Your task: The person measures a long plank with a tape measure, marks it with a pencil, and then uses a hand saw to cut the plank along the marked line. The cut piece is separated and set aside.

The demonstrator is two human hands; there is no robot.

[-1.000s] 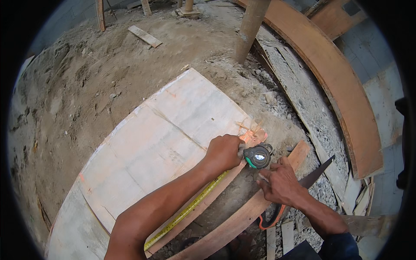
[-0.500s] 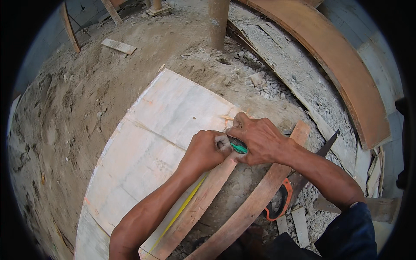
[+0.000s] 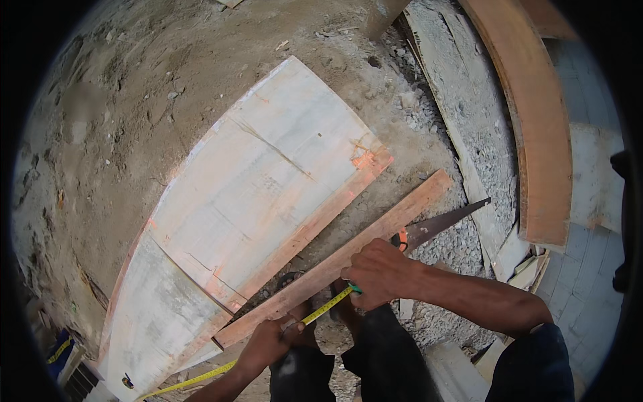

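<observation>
A narrow reddish wooden strip [image 3: 375,231] lies slanted on the ground beside a large pale plywood board [image 3: 268,181]. My right hand [image 3: 378,271] is shut on a green tape measure case [image 3: 353,289], held against the strip's near edge. A yellow tape blade [image 3: 321,309] runs from the case down to my left hand [image 3: 271,342], which pinches it near the strip's lower end. More tape trails off toward the lower left. My legs in dark trousers are just below the hands.
A handsaw [image 3: 442,224] with an orange grip lies on gravel just right of the strip. A long curved wooden plank [image 3: 539,134] runs along the right side. A post base [image 3: 385,13] stands at the top. Sandy ground lies to the left.
Both hands have come back from the board's far corner toward my body. They now hold the tape against the narrow strip, with a short length stretched between them. The view has tilted downward.
</observation>
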